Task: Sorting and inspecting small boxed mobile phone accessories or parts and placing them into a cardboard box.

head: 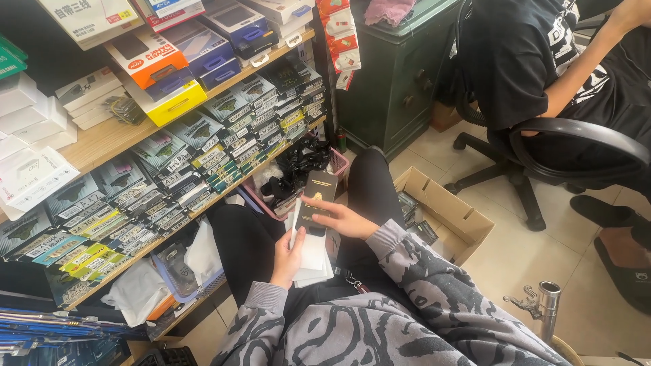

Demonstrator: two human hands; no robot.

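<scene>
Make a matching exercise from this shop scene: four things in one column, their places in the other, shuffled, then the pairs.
1. dark flat packet
2. white packets
3. cardboard box
4. pink basket

A. on the floor tiles, beside the right knee
B. in the right hand
C. under the shelf, holding black items
D. in the left hand, over the lap

Pairs: 1-B, 2-D, 3-A, 4-C

floor: pale tiles [515, 257] | left: wooden shelves [102, 139] | back: green cabinet [397, 74] | right: black office chair [542, 149]
</scene>
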